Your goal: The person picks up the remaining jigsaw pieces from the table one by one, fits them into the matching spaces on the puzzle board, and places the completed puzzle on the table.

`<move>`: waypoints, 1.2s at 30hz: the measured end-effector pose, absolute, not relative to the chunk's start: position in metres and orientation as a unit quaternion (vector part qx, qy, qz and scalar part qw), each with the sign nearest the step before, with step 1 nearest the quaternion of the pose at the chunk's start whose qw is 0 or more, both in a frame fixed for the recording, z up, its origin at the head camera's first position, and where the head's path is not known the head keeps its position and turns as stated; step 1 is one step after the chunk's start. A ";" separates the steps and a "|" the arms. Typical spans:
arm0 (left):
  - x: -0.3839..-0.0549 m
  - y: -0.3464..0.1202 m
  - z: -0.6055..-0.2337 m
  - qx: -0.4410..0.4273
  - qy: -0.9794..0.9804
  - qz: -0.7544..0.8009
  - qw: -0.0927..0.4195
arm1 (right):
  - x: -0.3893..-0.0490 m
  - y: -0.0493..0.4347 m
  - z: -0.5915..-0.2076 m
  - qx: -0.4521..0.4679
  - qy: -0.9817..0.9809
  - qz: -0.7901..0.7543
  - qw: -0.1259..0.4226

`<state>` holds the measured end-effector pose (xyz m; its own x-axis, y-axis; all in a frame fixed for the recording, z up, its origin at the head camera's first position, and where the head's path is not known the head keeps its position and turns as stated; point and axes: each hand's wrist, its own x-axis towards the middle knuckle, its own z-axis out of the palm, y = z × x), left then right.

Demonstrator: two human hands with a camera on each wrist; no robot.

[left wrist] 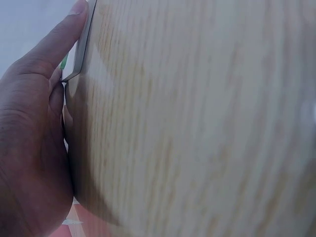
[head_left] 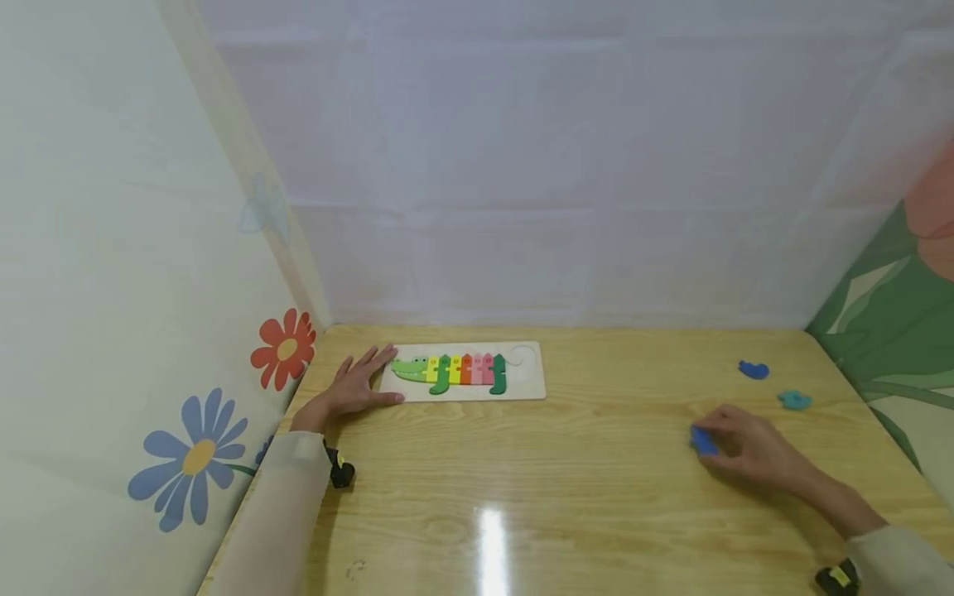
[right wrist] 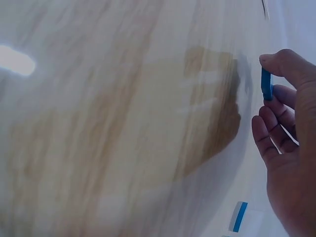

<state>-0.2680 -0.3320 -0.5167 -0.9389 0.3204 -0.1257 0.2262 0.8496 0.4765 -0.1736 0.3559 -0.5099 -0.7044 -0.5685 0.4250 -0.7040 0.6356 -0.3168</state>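
A pale wooden puzzle board (head_left: 531, 385) lies flat at the left of the table, with a colourful crocodile of several pieces set in it and a bare curled tail outline at its right end. My left hand (head_left: 354, 387) rests at the board's left end, fingers spread, the thumb on its lower corner. On the right, my right hand (head_left: 760, 451) pinches a blue puzzle piece (head_left: 703, 440) between thumb and fingers. That piece (right wrist: 266, 81) appears edge-on in the right wrist view, with the other fingers loosely bent below it.
Behind my right hand lie a dark blue piece (head_left: 754, 370) and a teal piece (head_left: 795, 401) on the wooden table (head_left: 581, 488). A white cloth backdrop (head_left: 492, 165) stands at the rear. Flower-printed panels (head_left: 112, 273) flank the table.
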 end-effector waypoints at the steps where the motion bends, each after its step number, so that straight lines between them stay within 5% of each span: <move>1: -0.268 -0.332 -0.517 0.142 0.956 0.234 0.101 | -0.174 0.355 -0.509 0.356 -0.893 0.230 0.147; 18: -0.270 -0.332 -0.517 0.141 0.956 0.233 0.105 | -0.185 0.337 -0.493 0.322 -0.907 0.250 0.103; 36: -0.268 -0.332 -0.516 0.143 0.955 0.239 0.103 | -0.203 0.320 -0.481 0.354 -0.892 0.258 0.115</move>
<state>-0.2680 -0.3322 -0.5162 -0.9379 0.3219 -0.1290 0.2232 0.8450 0.4859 -0.2035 0.3204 -0.4806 -0.7224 -0.5726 0.3875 -0.6911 0.6161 -0.3779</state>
